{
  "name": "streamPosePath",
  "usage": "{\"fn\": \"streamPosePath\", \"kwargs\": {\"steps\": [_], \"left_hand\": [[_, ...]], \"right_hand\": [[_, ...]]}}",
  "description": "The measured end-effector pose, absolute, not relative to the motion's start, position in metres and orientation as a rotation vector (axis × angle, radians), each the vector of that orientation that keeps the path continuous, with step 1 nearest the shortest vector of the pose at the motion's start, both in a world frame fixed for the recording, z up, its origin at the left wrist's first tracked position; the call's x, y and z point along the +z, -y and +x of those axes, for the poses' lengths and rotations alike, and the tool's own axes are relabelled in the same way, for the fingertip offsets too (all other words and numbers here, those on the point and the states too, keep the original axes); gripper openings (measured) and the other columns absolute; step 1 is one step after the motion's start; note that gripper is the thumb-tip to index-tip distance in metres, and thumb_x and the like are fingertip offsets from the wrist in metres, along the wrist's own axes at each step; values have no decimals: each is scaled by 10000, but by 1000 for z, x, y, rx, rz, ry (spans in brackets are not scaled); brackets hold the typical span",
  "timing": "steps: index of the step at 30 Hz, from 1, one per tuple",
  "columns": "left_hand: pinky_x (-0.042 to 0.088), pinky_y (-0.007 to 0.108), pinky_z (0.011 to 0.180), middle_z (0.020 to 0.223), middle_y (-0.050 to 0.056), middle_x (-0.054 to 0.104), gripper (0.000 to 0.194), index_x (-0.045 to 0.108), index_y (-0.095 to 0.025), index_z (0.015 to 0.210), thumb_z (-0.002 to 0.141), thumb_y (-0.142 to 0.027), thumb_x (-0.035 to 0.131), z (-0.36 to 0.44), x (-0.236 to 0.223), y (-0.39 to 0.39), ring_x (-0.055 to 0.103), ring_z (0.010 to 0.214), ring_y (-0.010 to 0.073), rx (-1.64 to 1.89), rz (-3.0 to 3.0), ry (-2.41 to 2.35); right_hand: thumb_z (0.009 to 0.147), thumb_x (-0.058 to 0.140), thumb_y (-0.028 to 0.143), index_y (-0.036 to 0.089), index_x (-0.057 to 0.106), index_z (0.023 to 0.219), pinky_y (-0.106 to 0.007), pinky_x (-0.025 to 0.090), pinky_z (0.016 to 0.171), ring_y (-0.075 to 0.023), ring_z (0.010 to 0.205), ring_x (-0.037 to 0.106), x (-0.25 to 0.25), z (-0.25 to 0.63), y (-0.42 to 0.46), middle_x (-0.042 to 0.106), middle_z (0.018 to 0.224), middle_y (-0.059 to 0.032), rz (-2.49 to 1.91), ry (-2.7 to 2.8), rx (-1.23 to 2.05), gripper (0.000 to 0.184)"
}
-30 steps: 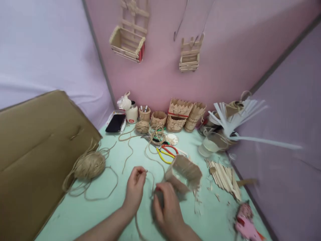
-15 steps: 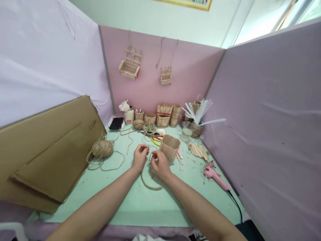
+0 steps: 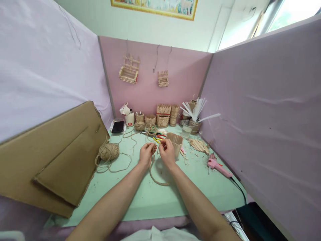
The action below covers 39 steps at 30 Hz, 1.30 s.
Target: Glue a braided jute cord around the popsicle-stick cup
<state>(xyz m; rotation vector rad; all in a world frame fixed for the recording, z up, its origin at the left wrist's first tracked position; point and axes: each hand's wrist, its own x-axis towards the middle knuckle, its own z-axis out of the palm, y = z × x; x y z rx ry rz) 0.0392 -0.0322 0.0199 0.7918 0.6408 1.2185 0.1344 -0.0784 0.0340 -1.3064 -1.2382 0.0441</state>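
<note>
My left hand is closed in a pinch on a twine-wrapped cord, whose thick curved length hangs down and lies on the table below. My right hand is just beside it, thumb and fingers pinched together at a thin strand of twine between the two hands. Its fingertips partly hide that strand. Right behind my right hand stands a pot of wooden sticks, partly covered by the hand. Pliers with yellow and red handles lie just beyond my fingertips.
A ball of twine rests by cardboard sheets on the left. To the right are loose wooden sticks and a pink glue gun with its cable. A clear cup and several stick pots stand at the back.
The view has shifted, with more of the wall picture showing. Both hands have stayed close together, still pinching, and the right hand's fingertips have lifted slightly beside the left.
</note>
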Motion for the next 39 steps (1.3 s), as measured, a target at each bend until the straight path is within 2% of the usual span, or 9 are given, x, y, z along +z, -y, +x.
{"fn": "streamPosePath", "kwargs": {"steps": [4, 7, 10, 16, 24, 31, 35, 39], "left_hand": [[470, 231, 666, 695, 25, 648, 293, 603, -124, 724, 576, -310, 774, 37, 24, 33, 596, 633, 87, 1235, 829, -663], [469, 228, 673, 682, 5, 636, 292, 599, -127, 717, 568, -299, 782, 36, 29, 35, 591, 629, 80, 1266, 845, -617], [467, 221, 665, 670, -11, 622, 296, 597, -129, 714, 557, -290, 790, 35, 34, 36, 581, 620, 73, 1303, 851, -589], [484, 264, 726, 701, 0, 635, 299, 594, -135, 755, 568, -278, 778, 36, 33, 36, 600, 672, 100, 1329, 937, -540], [480, 290, 755, 749, 28, 666, 289, 624, -136, 777, 582, -285, 776, 40, 33, 42, 611, 719, 127, 1297, 1066, -565], [457, 253, 649, 693, 46, 637, 323, 627, -127, 752, 644, -412, 735, 41, 29, 42, 600, 658, 122, 1057, 983, -668], [361, 207, 522, 633, 18, 605, 298, 628, -128, 728, 638, -391, 737, 41, 29, 43, 498, 538, 71, 1075, 1054, -656], [301, 209, 488, 624, 1, 601, 276, 650, -129, 762, 617, -346, 742, 41, 28, 41, 419, 493, 53, 1145, 1110, -631]], "right_hand": [[804, 477, 191, 179, 544, 900, -262, 416, 619, -137, 708, 504, 46, 134, 82, 547, 843, -31, -1233, 1217, -31, 117], [811, 495, 203, 190, 550, 821, -275, 423, 667, -146, 751, 511, 51, 132, 80, 546, 825, -28, -1201, 1329, -74, 58], [813, 512, 219, 190, 562, 762, -286, 429, 712, -163, 826, 528, 47, 131, 76, 547, 828, -34, -1221, 1393, -69, 78], [817, 528, 259, 177, 597, 843, -286, 430, 694, -153, 770, 516, 36, 128, 74, 580, 856, -39, -1276, 1339, 32, 110], [808, 541, 338, 179, 611, 773, -282, 445, 676, -159, 741, 556, 33, 137, 76, 600, 775, -27, -1211, 1182, 272, 177], [807, 541, 348, 168, 609, 802, -289, 448, 699, -158, 737, 559, 29, 144, 77, 617, 787, -34, -1222, 1144, 300, 192], [804, 545, 353, 172, 607, 773, -292, 446, 689, -161, 725, 558, 30, 143, 79, 615, 763, -30, -1232, 1164, 289, 193], [808, 538, 363, 170, 609, 779, -297, 449, 702, -168, 744, 561, 28, 142, 79, 619, 771, -37, -1236, 1162, 298, 208]]}}
